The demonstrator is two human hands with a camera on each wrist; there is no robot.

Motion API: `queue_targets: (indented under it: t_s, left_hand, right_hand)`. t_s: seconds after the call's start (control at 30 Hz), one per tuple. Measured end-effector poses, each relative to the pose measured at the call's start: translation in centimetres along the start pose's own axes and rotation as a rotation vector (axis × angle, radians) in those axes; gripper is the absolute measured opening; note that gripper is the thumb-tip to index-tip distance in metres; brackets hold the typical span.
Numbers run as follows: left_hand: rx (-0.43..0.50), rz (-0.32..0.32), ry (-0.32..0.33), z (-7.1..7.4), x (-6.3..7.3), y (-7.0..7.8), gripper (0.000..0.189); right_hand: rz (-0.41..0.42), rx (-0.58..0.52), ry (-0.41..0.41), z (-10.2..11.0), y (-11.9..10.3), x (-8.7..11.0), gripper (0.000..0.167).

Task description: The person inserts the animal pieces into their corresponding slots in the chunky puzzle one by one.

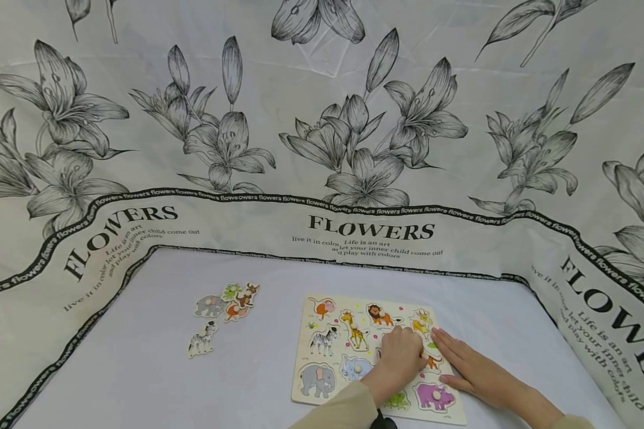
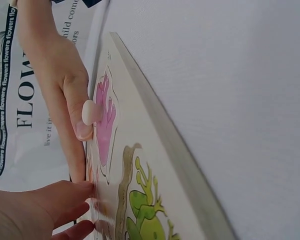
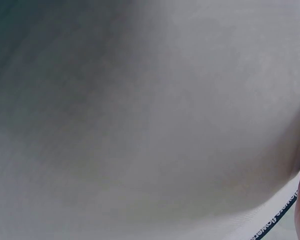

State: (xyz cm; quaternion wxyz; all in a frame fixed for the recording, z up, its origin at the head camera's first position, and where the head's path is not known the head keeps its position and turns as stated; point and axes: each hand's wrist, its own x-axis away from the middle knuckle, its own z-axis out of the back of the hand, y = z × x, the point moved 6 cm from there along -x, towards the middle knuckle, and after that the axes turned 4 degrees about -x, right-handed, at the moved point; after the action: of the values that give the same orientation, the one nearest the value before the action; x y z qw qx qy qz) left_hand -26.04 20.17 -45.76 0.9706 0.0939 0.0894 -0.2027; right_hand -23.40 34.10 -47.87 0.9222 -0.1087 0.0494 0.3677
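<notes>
A wooden animal puzzle board (image 1: 333, 351) lies on the white table, with knobbed pieces such as the purple hippo (image 1: 434, 396), giraffe (image 1: 354, 330) and lion (image 1: 381, 314). My left hand (image 1: 399, 360) is over the middle right of the board, its fingers bent down onto it; whatever lies under them is hidden. Part of an orange animal (image 1: 434, 361) shows beside it. My right hand (image 1: 477, 372) rests with straight fingers along the board's right edge. In the left wrist view the right thumb (image 2: 82, 127) is beside the hippo's knob (image 2: 91, 112). The right wrist view shows mostly blurred white.
Left of the board lie several loose animal pieces: an elephant (image 1: 209, 306), a frog (image 1: 232, 291), a kangaroo (image 1: 247, 295), an orange animal (image 1: 236, 310) and a zebra (image 1: 201, 341). A flower-printed cloth (image 1: 279, 226) rises behind and beside the table.
</notes>
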Motion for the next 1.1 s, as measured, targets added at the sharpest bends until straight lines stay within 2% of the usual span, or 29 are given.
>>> queue_targets:
  t_s: [0.2, 0.53, 0.7, 0.97, 1.1]
  left_hand:
    - [0.059, -0.006, 0.028, 0.3, 0.5, -0.5, 0.008]
    - [0.129, -0.013, -0.006, 0.7, 1.3, -2.1, 0.02]
    - [0.142, -0.033, 0.019, 1.4, 1.8, -2.8, 0.02]
    - [0.235, -0.06, 0.053, 2.7, 2.7, -3.5, 0.02]
    - [0.271, -0.078, 0.096, 3.7, 3.2, -4.0, 0.021]
  right_hand:
    - [-0.014, 0.005, -0.009, 0.0, 0.0, -0.1, 0.071]
    - [-0.033, 0.007, -0.029, -0.3, 0.2, -0.2, 0.072]
    - [-0.03, 0.008, -0.006, -0.2, 0.1, -0.2, 0.071]
    - [-0.022, 0.036, 0.013, -0.2, 0.1, -0.2, 0.071]
    - [0.001, 0.046, 0.032, -0.2, 0.1, -0.1, 0.071]
